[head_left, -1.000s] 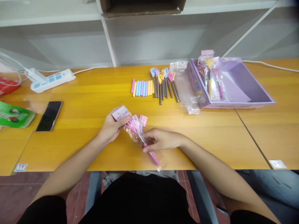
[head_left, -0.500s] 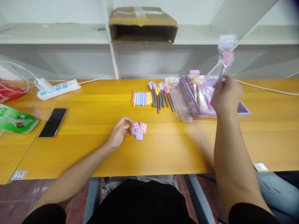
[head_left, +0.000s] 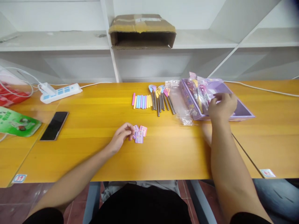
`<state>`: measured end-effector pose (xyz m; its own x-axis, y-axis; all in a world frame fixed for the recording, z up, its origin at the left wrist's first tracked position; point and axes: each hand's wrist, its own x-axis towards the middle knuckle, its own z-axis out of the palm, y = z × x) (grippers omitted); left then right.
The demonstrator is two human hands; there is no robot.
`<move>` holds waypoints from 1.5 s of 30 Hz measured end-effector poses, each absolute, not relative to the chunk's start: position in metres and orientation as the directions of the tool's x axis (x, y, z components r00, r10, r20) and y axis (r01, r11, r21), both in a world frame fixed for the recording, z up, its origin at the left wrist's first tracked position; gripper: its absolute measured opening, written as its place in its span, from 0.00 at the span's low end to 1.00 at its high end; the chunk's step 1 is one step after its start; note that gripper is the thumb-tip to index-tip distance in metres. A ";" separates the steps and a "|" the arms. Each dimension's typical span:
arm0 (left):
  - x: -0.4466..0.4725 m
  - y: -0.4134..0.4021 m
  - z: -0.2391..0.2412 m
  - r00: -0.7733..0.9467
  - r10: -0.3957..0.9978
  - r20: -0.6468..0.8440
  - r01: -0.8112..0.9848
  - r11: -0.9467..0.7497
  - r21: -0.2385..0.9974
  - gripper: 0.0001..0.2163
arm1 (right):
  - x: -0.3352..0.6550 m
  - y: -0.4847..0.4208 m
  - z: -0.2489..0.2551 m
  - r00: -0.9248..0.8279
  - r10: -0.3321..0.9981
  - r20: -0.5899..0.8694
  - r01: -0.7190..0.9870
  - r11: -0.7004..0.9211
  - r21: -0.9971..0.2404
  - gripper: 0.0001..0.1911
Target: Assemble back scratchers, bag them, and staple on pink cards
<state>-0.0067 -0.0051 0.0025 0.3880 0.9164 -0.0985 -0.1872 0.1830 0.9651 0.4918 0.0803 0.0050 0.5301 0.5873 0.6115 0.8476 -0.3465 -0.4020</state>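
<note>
My left hand (head_left: pixel 121 135) rests on the table with its fingers loosely curled and apart. Its fingertips are beside a small pile of pink and purple printed cards (head_left: pixel 139 137), and nothing shows in its grasp. My right hand (head_left: pixel 221 105) is over the shallow purple box (head_left: pixel 245 114), fingers bent and parted. Just left of it, bagged claw-headed back scratchers (head_left: pixel 198 93) lie in the box. Loose back scratchers (head_left: pixel 160 96) with coloured claw heads and metal handles lie left of the box, next to a row of coloured sticks (head_left: pixel 142 101).
Clear plastic bags (head_left: pixel 181 104) lie against the box's left side. A phone (head_left: pixel 54 126), a green packet (head_left: pixel 20 123) and a power strip (head_left: pixel 62 92) are on the left. An open cardboard box (head_left: pixel 142 31) stands on the shelf behind. Another person's leg (head_left: pixel 277 199) shows at lower right.
My right hand has come down into the purple box from above it. The bagged pink back scratcher it held upright no longer shows raised. My left hand stays by the cards.
</note>
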 end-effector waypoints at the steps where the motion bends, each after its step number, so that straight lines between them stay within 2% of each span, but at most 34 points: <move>1: -0.007 -0.005 0.003 0.391 0.914 -0.105 -0.188 0.191 0.963 0.07 | 0.486 0.080 0.009 0.510 0.598 0.618 0.858 -0.310 -0.409 0.19; 3: -0.008 -0.004 0.006 0.386 0.915 -0.114 -0.191 0.200 0.961 0.07 | 0.469 0.079 0.015 0.451 0.627 0.635 0.883 -0.210 -0.420 0.18; 5: -0.009 -0.002 0.010 0.380 0.918 -0.116 -0.179 0.197 0.964 0.07 | 0.443 0.079 0.019 0.312 0.693 0.650 0.906 -0.011 -0.423 0.17; 7: -0.010 0.001 0.016 0.404 0.907 -0.114 -0.164 0.194 0.967 0.08 | 0.414 0.080 0.019 0.124 0.807 0.577 0.921 0.123 -0.370 0.16; 8: -0.011 0.002 0.019 0.436 0.893 -0.112 -0.161 0.199 0.967 0.09 | 0.400 0.080 0.019 0.069 0.853 0.517 0.928 0.136 -0.347 0.16; 12: -0.007 0.015 0.033 0.567 0.818 -0.096 -0.165 0.226 0.960 0.14 | 0.366 0.079 0.011 0.074 0.952 0.296 0.966 0.005 -0.257 0.20; 15: 0.002 0.041 0.036 0.532 0.842 -0.090 -0.052 0.138 0.989 0.12 | 0.365 0.079 0.005 0.108 0.969 0.222 0.974 -0.059 -0.219 0.19; 17: 0.010 0.072 0.034 0.411 0.912 0.004 0.158 -0.075 0.985 0.08 | 0.368 0.080 0.002 0.103 0.975 0.199 0.977 -0.062 -0.205 0.18; 19: 0.016 0.109 0.029 0.306 0.933 0.190 0.440 -0.316 0.840 0.04 | 0.370 0.081 -0.001 0.094 0.976 0.198 0.980 -0.056 -0.191 0.18; 20: 0.018 0.128 0.026 0.267 0.929 0.255 0.551 -0.364 0.750 0.03 | 0.370 0.082 -0.001 0.090 0.976 0.200 0.982 -0.054 -0.182 0.19; 22: 0.019 0.164 0.020 0.201 0.943 0.265 0.737 -0.324 0.594 0.05 | 0.368 0.083 -0.003 0.085 0.976 0.199 0.985 -0.052 -0.163 0.21; 28: 0.020 0.212 0.008 0.131 0.982 0.136 0.839 -0.183 0.512 0.13 | 0.352 0.082 -0.001 0.116 0.983 0.143 0.991 -0.105 -0.084 0.22; 34: 0.024 0.206 0.011 0.126 0.991 0.048 0.906 -0.135 0.401 0.13 | 0.345 0.081 0.001 0.194 0.976 0.098 0.978 -0.185 -0.094 0.22; 37: 0.025 0.201 0.014 0.123 0.992 0.007 0.928 -0.118 0.353 0.13 | 0.346 0.083 -0.001 0.250 0.965 0.076 0.958 -0.235 -0.164 0.22; 40: 0.023 0.195 0.020 0.139 0.990 -0.037 0.941 -0.120 0.317 0.09 | 0.349 0.083 -0.005 0.317 0.937 0.146 0.901 -0.249 -0.354 0.18; 42: 0.017 0.186 0.026 0.140 0.989 -0.055 0.944 -0.116 0.310 0.08 | 0.350 0.084 -0.006 0.360 0.894 0.267 0.813 -0.161 -0.559 0.15; 45: 0.003 0.158 0.034 0.152 0.986 -0.063 0.934 -0.122 0.336 0.06 | 0.353 0.084 -0.001 0.425 0.796 0.430 0.560 0.141 -0.816 0.18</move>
